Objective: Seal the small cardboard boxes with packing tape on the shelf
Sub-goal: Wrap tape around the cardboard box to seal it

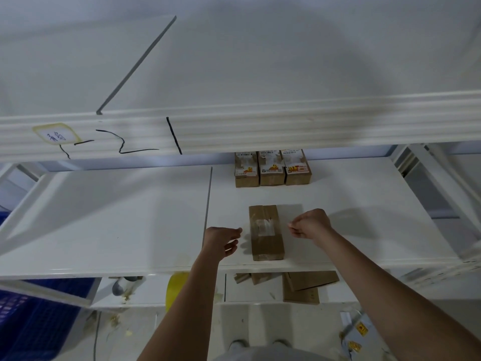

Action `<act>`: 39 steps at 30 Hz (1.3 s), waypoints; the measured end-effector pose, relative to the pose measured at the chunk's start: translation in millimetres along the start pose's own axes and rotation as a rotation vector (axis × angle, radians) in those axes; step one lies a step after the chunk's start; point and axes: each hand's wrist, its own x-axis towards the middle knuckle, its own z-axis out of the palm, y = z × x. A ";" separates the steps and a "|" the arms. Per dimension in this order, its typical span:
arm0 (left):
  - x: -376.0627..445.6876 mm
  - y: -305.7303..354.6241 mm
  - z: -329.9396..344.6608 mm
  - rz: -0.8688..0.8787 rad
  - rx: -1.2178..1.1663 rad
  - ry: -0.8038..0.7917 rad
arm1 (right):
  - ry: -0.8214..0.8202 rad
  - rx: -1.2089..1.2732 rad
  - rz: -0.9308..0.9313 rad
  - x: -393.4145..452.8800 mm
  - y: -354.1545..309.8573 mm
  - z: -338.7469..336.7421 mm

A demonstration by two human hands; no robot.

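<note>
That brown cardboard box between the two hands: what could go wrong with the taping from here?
The strip of clear tape is stretched across the brown cardboard box between the left hand and right hand; it might land crooked or wrinkle. The box also lies close to the white shelf front edge, so hard pressing could nudge it off.

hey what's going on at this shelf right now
A person is taping up a small cardboard box lying on the white shelf. A strip of clear tape lies across its top. The left hand and right hand are on either side of the box, fingers pinched, apparently holding the tape's ends, though that is hard to see. Three more boxes with labels stand in a row at the back of the shelf.
</note>
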 end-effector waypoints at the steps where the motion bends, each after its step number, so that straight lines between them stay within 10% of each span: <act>1: 0.2 0.1 0.3 -0.001 0.006 0.000 | 0.001 -0.002 0.000 0.1 -0.1 -0.5; 39: 22.2 -15.4 29.4 -0.092 0.117 0.054 | 0.082 -0.134 0.036 1.5 8.1 28.1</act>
